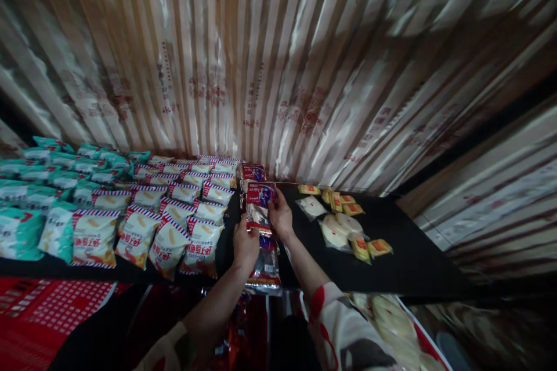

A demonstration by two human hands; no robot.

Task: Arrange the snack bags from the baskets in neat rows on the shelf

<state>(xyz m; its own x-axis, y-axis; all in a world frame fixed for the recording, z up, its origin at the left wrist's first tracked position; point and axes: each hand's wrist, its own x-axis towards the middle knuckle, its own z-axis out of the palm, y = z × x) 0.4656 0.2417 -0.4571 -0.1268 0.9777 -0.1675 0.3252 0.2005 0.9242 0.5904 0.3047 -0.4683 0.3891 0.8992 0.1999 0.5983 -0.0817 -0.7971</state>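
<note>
Both my hands are over a black shelf, closed on one flat red and silver snack packet (pixel 260 200). My left hand (pixel 244 242) grips its lower left edge, while my right hand (pixel 281 214) pinches the right side. Behind it, a similar red packet (pixel 253 172) lies near the wall. More red and silver packets (pixel 266 269) lie below the held one, at the shelf's front edge. The hands partly hide these. Directly left stand white snack bags with striped tops (pixel 202 243), in several rows.
Teal bags (pixel 21 235) fill the shelf's far left. On the right lie clear packs of pale round food (pixel 342 229) and small yellow packets (pixel 361 248). A red basket (pixel 65 307) is at lower left, and more pale packs (pixel 394 322) are below right. Plastic-covered wall (pixel 217 69) rises behind.
</note>
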